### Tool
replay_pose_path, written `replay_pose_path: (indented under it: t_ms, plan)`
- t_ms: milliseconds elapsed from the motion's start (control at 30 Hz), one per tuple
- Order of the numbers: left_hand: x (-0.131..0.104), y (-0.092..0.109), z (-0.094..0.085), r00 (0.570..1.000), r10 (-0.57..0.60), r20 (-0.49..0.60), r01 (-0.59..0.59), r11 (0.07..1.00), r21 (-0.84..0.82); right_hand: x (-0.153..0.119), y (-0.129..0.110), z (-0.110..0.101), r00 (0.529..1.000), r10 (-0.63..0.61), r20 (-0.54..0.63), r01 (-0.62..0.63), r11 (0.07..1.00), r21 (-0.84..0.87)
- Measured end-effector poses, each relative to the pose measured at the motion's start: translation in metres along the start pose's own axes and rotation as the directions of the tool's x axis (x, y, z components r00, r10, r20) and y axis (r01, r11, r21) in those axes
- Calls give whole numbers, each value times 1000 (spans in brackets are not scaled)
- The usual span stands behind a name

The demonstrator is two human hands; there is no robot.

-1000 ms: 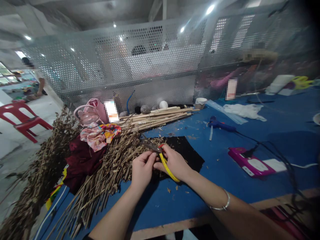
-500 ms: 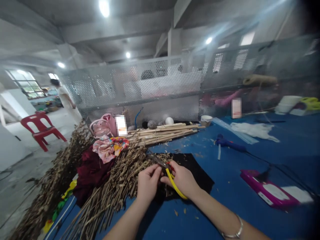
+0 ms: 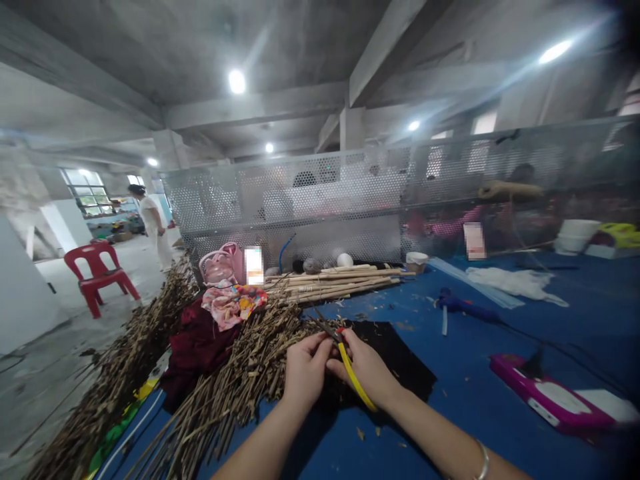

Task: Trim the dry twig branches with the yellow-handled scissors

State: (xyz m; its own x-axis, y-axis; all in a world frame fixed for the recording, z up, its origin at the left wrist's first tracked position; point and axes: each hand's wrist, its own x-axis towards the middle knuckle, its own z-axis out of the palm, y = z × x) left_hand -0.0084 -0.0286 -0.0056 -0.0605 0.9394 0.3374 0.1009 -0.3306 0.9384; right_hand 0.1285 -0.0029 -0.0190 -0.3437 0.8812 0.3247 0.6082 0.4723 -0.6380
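Right hand [image 3: 369, 368] is closed around a yellow-handled tool [image 3: 346, 362], while the left hand [image 3: 306, 370] has its thumb and fingers pressed together; whether anything is pinched between those fingertips is hidden. The 2 hands come close together at a black mat [image 3: 400, 353], with a heap of dried stems [image 3: 255, 363] lying just to the left. The tool's long axis slants from near right to far left, its dark metal end pointing toward the heap's far right part. Of the 2 hands, the left is nearer the heap, whose bare stalks fan toward the near left of the blue table [image 3: 465, 373].

On the far side, 1 small pale cup [image 3: 416, 259] stands by the right ends of some pale sticks [image 3: 345, 285]; its contents cannot be made out. At far right sits 1 white tub [image 3: 577, 240], its inside also unseen.
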Motion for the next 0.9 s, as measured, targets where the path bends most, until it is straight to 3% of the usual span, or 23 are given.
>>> replay_pose_path:
  t_ms: [300, 533, 700, 900]
  plan:
    - [1, -6, -1, 998, 42, -39, -41, 999, 23, 4, 3, -2, 995, -91, -32, 85, 983, -164]
    - [0, -7, -4, 998, 49, -49, -41, 988, 149, 2, 4, 0, 999, 33, -24, -37, 974, -223]
    - [1, -10, -5, 999, 25, -36, -20, 990, 137, 2, 5, 0, 996, 75, -39, -83, 955, -285]
    - [4, -12, -5, 996, 11, -85, 1, 991, 136, 3, 4, -2, 1000, -15, -12, 12, 974, -226]
